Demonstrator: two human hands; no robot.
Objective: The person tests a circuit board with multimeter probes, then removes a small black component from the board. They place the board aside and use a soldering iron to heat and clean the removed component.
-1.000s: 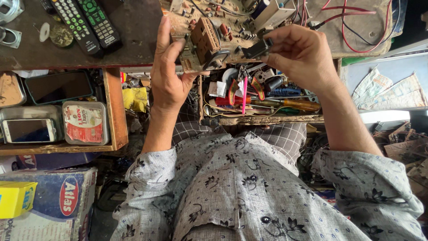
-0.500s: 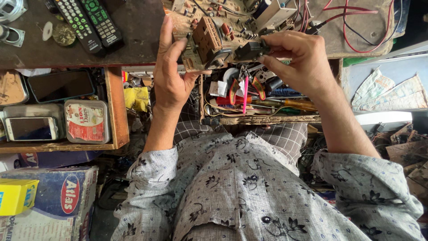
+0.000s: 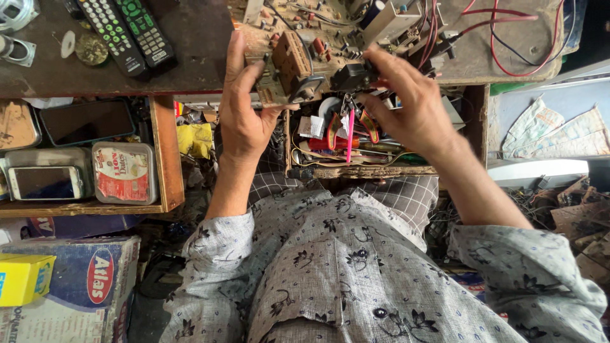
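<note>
Here the right hand (image 3: 413, 108) pinches a small black part (image 3: 351, 75) between thumb and fingertips, pressed against the near edge of a brown circuit board (image 3: 298, 60). The left hand (image 3: 244, 111) clamps that same board from its left side, thumb on one face and fingers curled over the edge, tilting it up off the bench. The black part sits at the board's edge and looks only partly seated or partly freed; which of the two cannot be told, so the job seems to be mid-way, with the board not yet laid flat. Red wires (image 3: 508, 28) run from the board's far side across the worn, dark bench (image 3: 184, 57). Two remotes (image 3: 124, 32) lie at the bench's left. Below the hands, an open drawer (image 3: 381, 168) holds tools and a pink-handled one (image 3: 349, 136). A wooden shelf (image 3: 162, 159) on the left carries a phone (image 3: 44, 182) and a tin (image 3: 124, 173). The room is a crowded repair corner, boxes and scrap on the floor.
</note>
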